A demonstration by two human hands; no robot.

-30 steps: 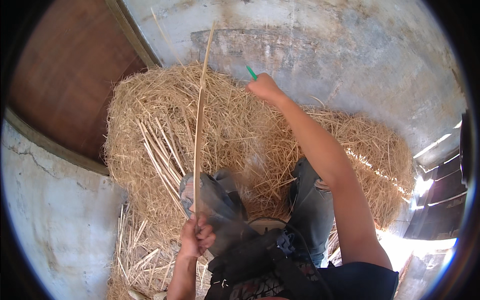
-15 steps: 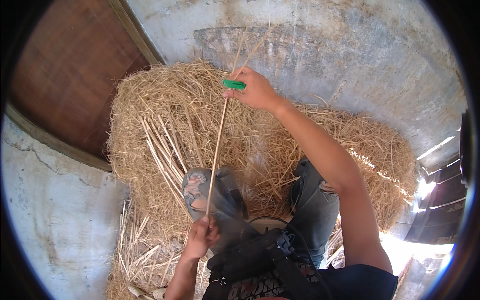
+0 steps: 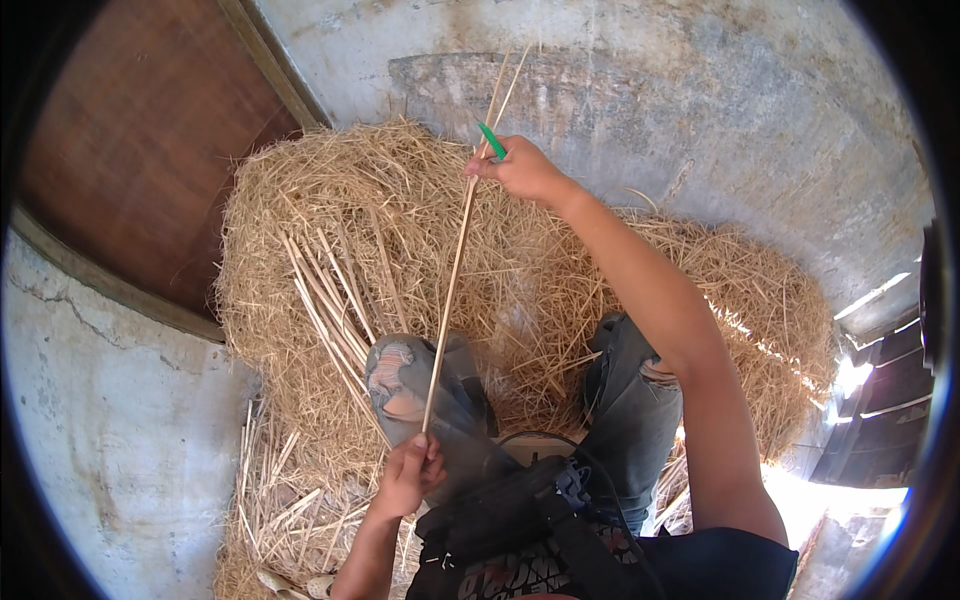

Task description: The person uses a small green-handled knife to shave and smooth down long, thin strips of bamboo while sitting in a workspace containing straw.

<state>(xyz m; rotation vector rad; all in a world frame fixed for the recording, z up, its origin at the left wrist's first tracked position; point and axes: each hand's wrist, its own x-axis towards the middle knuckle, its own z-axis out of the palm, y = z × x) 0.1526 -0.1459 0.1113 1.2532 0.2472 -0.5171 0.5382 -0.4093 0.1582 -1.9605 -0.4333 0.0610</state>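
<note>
A long, thin bamboo strip point(image 3: 455, 262) slants up from my lap toward the wall. My left hand point(image 3: 408, 474) is closed round its lower end, above my left thigh. Far up the strip, my right hand point(image 3: 520, 172) pinches it between thumb and fingers and also holds a green utility knife point(image 3: 492, 141). The knife is seen nearly edge-on; its blade cannot be made out. Beyond the right hand the strip parts into two narrow lengths that spread slightly in front of the wall.
Several cut strips point(image 3: 328, 300) lean on the straw pile point(image 3: 300, 190) beside my left knee. More loose pieces point(image 3: 268, 490) lie at the lower left. A stained concrete wall point(image 3: 640, 110) rises behind the straw, and a brown panel point(image 3: 150, 150) stands at the upper left.
My right hand has moved slightly up and to the right along with the strip's far end. The green knife has turned from broadside to nearly edge-on. My left hand has hardly moved.
</note>
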